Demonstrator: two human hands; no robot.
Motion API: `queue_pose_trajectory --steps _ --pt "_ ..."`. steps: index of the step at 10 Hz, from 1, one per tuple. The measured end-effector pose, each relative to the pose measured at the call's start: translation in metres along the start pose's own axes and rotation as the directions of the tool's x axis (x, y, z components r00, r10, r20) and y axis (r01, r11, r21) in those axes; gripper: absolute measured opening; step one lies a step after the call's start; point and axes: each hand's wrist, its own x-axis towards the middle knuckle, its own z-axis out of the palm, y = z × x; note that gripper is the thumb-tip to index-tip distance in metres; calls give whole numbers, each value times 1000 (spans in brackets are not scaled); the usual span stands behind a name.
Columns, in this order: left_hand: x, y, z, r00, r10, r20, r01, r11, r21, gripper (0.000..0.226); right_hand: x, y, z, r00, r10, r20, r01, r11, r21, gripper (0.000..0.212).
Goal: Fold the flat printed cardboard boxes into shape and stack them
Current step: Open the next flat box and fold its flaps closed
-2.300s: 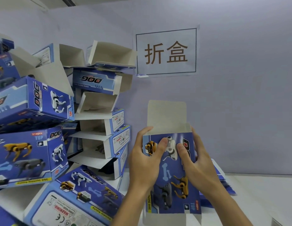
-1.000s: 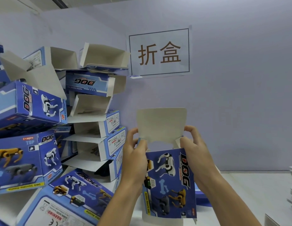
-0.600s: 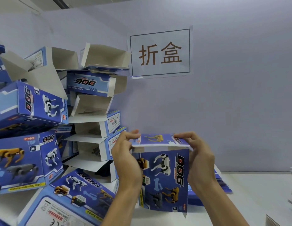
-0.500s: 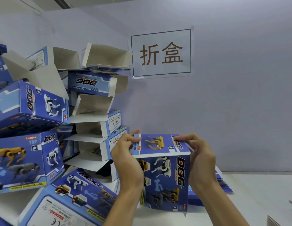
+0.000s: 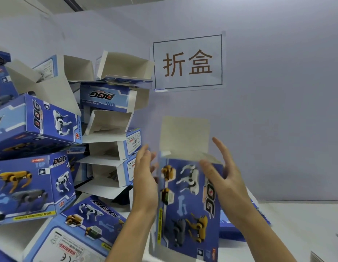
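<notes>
Top flap (image 5: 185,137) popped back up; left hand (image 5: 145,184) and right hand (image 5: 224,178) fingers splayed beside the box (image 5: 187,205), gripping nothing. Needs re-tucking.

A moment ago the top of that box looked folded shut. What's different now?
The top flap has sprung back upright, so the box is open again. Both hands have let go of its top: the left hand rests flat against its side, the right hand touches its front with straight fingers. The stacked boxes and the wall sign are unchanged.
</notes>
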Motion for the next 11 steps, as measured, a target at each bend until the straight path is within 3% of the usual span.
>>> queue_pose_trajectory --steps 1,2,3,4,5,6,7,8,9,10,11 --pt "4 2 -6 999 -27 25 25 996 80 32 6 -4 -19 986 42 -164 -26 995 97 57" --pt "6 4 -10 995 -46 90 27 979 203 23 10 -11 -45 964 91 -251 -49 984 169 30" --pt "7 2 -13 985 -95 141 50 954 295 22 9 -15 -70 950 163 -266 -75 947 311 17" --pt "9 -1 -14 981 -139 138 93 950 299 22 4 -21 -87 925 299 -234 -193 901 387 30" --pt "8 -1 -13 954 -268 131 249 958 146 18 6 -30 -91 890 448 -88 -388 843 372 33" --pt "7 -7 -12 913 -386 134 377 922 84 26 12 -26 -75 808 585 73 -586 785 202 76" --pt "6 -7 -15 896 -424 130 419 906 66 24 12 -9 -54 734 635 239 -671 731 119 63" --pt "8 -6 -29 899 -432 79 421 899 118 15 7 5 -48 688 646 329 -704 704 91 68" --pt "10 -7 -36 876 -473 96 458 877 149 15 4 14 -61 704 578 413 -679 718 153 73" --pt "6 -10 -31 850 -495 179 468 867 173 14 15 14 -60 761 577 296 -618 783 63 60" --pt "-3 -13 -20 802 -519 296 481 855 195 19 20 10 -46 830 508 231 -462 858 -224 73"
